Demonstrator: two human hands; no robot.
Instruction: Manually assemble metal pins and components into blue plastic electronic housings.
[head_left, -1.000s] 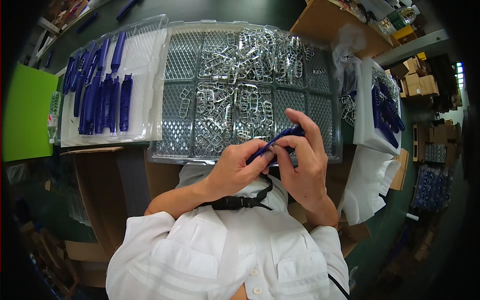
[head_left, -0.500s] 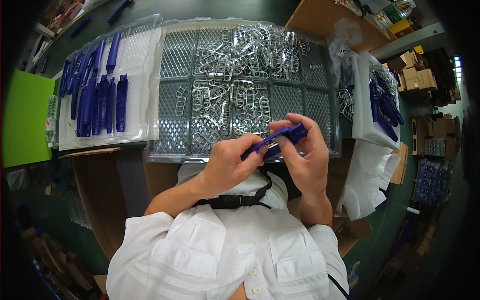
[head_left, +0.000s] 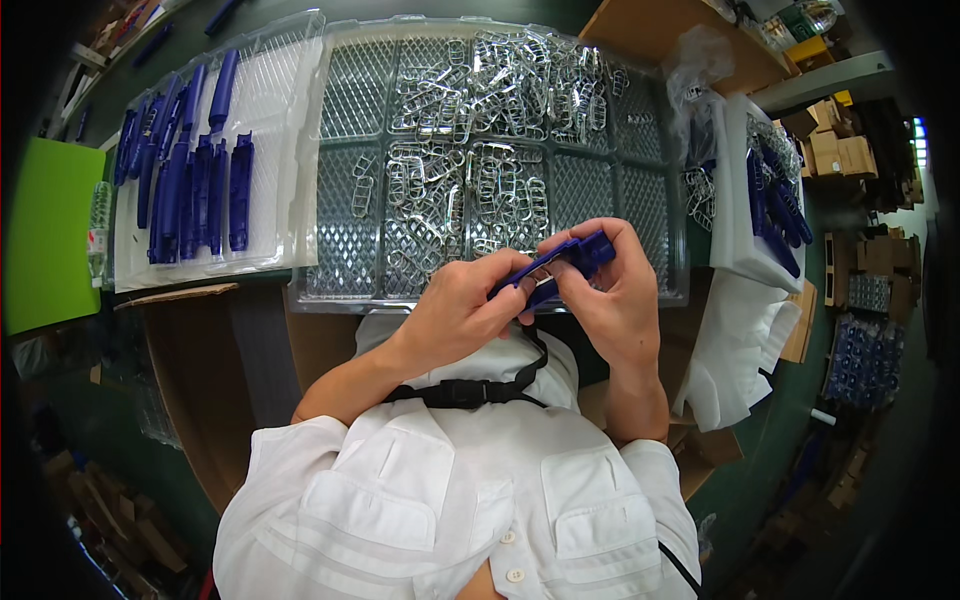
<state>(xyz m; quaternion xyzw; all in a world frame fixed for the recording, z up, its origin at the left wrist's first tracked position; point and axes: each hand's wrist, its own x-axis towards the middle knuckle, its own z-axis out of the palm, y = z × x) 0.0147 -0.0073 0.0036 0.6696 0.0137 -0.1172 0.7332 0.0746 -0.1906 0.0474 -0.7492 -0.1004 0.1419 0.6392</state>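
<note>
Notably, the right hand (head_left: 618,290) has its thumb closer to the left hand (head_left: 455,312); I find both hands' fingers gripping the blue casing (head_left: 598,249), at five o'clock of the clear tray (head_left: 340,265); handwork evidently continues.

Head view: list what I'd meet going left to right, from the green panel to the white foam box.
Green panel → clear bottle → clear tray → left hand → right hand → white foam box.
</note>
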